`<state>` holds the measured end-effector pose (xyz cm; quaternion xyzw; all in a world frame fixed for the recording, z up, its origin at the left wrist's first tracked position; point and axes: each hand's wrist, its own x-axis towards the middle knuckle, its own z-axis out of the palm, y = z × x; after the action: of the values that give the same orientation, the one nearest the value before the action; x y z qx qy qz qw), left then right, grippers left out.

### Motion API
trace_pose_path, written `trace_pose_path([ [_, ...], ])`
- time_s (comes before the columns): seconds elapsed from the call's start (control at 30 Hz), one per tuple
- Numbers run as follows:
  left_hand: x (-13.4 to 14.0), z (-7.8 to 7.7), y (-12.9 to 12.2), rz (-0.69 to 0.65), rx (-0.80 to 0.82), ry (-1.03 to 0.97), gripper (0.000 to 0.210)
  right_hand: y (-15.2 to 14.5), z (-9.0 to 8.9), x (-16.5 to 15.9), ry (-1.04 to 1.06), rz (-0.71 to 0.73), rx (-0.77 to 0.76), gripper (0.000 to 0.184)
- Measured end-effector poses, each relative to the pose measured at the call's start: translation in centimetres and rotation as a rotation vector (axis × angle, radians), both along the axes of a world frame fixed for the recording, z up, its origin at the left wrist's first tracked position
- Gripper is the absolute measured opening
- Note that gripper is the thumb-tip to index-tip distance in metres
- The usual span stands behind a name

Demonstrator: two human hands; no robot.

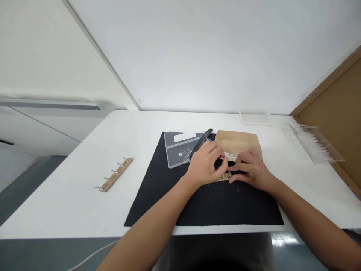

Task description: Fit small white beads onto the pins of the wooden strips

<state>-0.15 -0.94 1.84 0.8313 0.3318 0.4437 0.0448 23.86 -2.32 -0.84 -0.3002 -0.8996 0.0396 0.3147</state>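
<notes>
on the black mat [197,209], the small wooden strip [225,176] lies under my fingertips, just in front of the brown tray [239,137]. my left hand [207,162] is nearly pinched together; my right hand [251,171] curls at the strip's end, thumb and fingers slightly parted. what either grips, i cannot tell.

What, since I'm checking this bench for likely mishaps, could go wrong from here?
The right hand is close to the small white pieces at the brown tray; a knock might scatter them. The left hand is right by the black handle and could bump it. Fingers crowd the small wooden piece, so one might slip.
</notes>
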Motion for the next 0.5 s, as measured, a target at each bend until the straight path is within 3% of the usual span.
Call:
trace_pose_path([
  [0.5,0.06,0.03,0.0,-0.004,0.007,-0.021,0.012,-0.03,-0.06,0.02,-0.024,-0.002,-0.003,0.035],
])
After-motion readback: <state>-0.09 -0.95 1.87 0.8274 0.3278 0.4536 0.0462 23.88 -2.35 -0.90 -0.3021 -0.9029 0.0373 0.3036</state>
